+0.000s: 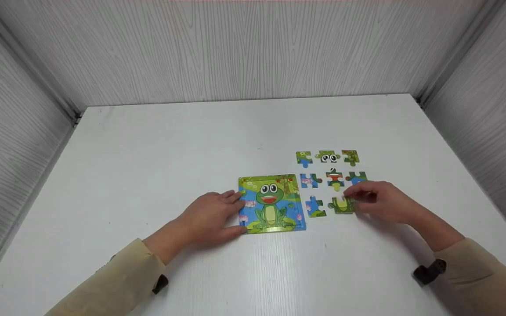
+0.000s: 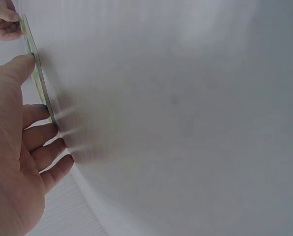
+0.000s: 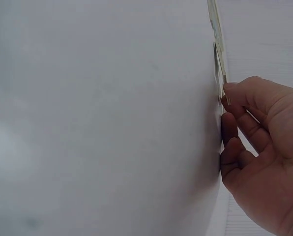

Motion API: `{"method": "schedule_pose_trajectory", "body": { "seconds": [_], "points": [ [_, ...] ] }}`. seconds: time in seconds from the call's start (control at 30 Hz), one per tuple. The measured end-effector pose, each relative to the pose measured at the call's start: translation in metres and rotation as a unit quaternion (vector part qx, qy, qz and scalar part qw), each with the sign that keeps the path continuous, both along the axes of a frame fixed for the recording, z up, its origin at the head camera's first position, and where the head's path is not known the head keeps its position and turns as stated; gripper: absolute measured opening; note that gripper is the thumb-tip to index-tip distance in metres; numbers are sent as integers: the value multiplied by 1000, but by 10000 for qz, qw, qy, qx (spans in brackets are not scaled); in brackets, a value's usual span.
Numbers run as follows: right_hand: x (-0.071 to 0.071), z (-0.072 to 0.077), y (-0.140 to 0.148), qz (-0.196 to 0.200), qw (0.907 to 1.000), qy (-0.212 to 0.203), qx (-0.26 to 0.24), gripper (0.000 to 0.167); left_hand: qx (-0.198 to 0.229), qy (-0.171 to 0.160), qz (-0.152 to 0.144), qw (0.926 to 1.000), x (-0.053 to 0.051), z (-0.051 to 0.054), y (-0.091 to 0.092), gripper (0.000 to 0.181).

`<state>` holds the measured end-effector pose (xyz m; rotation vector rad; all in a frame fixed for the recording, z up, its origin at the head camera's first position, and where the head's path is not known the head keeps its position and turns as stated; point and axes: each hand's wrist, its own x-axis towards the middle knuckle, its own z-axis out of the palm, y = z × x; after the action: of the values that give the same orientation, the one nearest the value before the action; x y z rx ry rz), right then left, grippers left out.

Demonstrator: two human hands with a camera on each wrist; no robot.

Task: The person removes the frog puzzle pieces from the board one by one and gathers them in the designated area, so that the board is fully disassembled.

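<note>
A square frog puzzle board [image 1: 271, 210] lies flat on the white table. My left hand [image 1: 211, 217] rests against its left side, thumb at the lower left corner and fingers spread along the edge; the left wrist view shows this hand [image 2: 18, 132] too. To the right of the board, loose jigsaw pieces lie in spaced rows, among them an eyes piece [image 1: 328, 157], a mouth piece [image 1: 335, 177] and a belly piece [image 1: 341, 205]. My right hand [image 1: 378, 202] pinches a puzzle piece [image 3: 228, 100] between thumb and index finger beside the belly piece, mostly hidden by the fingers.
The white table [image 1: 169, 145] reaches back to a wood-grain panel [image 1: 235, 48]. Similar panels stand at the left and right. More loose pieces include a corner piece [image 1: 316, 207] close to the board's right edge and a blue-green piece [image 1: 357, 177] next to the right fingertips.
</note>
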<state>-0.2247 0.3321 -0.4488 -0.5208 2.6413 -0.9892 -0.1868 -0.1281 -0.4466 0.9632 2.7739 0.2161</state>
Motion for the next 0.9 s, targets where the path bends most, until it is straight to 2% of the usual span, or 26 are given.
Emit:
{"method": "schedule_pose_trajectory", "body": {
  "seconds": [0.43,0.73,0.9],
  "points": [
    [1,4,0,5,10000,-4,18,33,-49,-80,17,10000,0,0,0,77],
    [-4,19,-5,132,9996,122,-237,33,-23,-1,19,10000,0,-1,1,76],
    [-7,30,-16,277,9993,239,-115,34,-31,-6,32,10000,-1,-1,1,76]
  ]
}}
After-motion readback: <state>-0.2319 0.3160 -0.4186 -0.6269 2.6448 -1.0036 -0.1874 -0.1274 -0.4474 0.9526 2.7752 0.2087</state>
